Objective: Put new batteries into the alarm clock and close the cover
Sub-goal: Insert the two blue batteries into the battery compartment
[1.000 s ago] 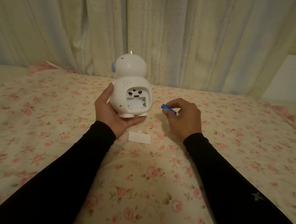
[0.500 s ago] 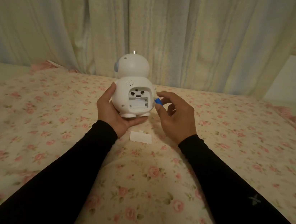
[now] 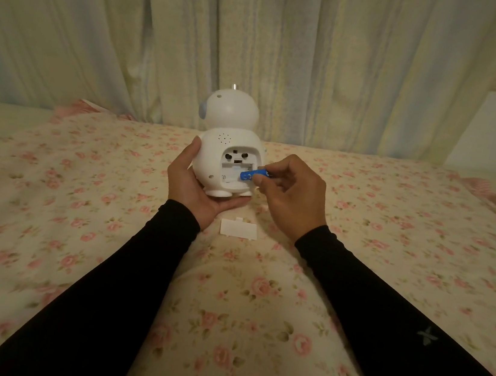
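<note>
Floral bedspread (image 3: 108, 232), spread under everything. White robot-shaped alarm clock (image 3: 227, 141), upright on the bedspread, back compartment open. Left hand (image 3: 191, 180), cupped around the clock's left side and base. Right hand (image 3: 293, 193), just right of the clock, pinching a blue battery (image 3: 253, 175) whose tip enters the compartment. White cover (image 3: 238, 229), flat just in front of the clock.

Smooth plastic clock (image 3: 226, 150); cloth sheet (image 3: 255, 315)
</note>
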### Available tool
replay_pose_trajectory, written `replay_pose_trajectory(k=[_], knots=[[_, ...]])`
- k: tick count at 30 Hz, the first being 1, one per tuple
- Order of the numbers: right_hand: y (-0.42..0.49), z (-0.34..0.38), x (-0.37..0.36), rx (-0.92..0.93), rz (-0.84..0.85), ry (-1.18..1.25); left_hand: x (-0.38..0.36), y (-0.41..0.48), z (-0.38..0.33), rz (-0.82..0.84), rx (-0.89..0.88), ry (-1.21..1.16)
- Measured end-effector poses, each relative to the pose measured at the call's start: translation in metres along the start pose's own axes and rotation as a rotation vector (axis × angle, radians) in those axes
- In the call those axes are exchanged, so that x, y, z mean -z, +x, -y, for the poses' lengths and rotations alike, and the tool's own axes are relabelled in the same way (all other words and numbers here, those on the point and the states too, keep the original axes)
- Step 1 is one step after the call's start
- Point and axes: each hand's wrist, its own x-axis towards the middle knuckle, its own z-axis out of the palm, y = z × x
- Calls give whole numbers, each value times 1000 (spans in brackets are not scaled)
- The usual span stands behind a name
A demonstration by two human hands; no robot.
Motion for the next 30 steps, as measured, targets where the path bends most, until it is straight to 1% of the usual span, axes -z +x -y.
replay_pose_trajectory(k=[7, 12, 19, 23, 30], knots=[[1, -5, -6, 41, 20, -112, 0, 0, 1, 19, 9, 24], [3, -9, -6, 73, -23, -170, 0, 0, 1, 23, 1, 40], [5, -15, -6, 135, -13, -328, 0, -1, 1, 17, 6, 35], [3, -17, -9, 224, 4, -365, 0, 0, 0, 18, 20, 36], [4, -15, -10, 289, 31, -405, -1, -2, -1, 6, 27, 24]])
